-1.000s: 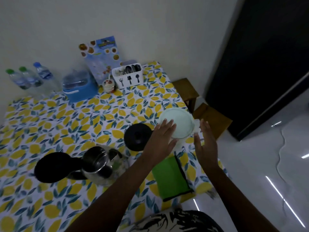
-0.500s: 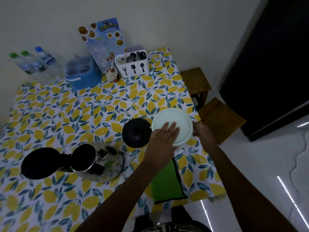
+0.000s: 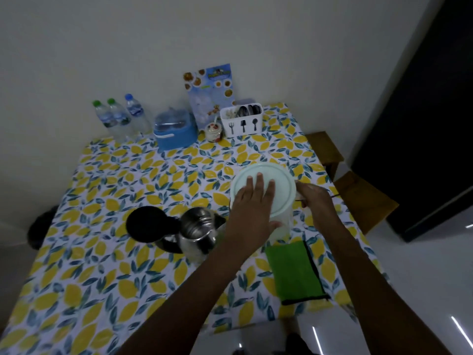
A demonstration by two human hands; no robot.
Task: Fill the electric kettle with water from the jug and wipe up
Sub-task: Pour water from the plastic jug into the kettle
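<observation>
- Nearest me, the green cloth (image 3: 294,271) lies flat at the desk (image 3: 102,290) edge, unused, so by my reading the wiping comes last.
- My left hand (image 3: 252,208) lies spread on the lid of the white jug (image 3: 277,175), fingers (image 3: 259,181) flat, thumb down its side.
- My right hand (image 3: 316,198) is at the jug's right side, apparently closed round the handle (the grip itself is hidden, so I cannot tell).
- I judge this to be the pick-up before pouring: next, lift and tilt left.
- The steel kettle (image 3: 199,228) stands just beside the jug, its black lid (image 3: 148,224) swung open.
- Farther back, well apart: water bottles (image 3: 120,116), blue box (image 3: 175,131), cutlery caddy (image 3: 242,121). Nothing blocks the pour.
</observation>
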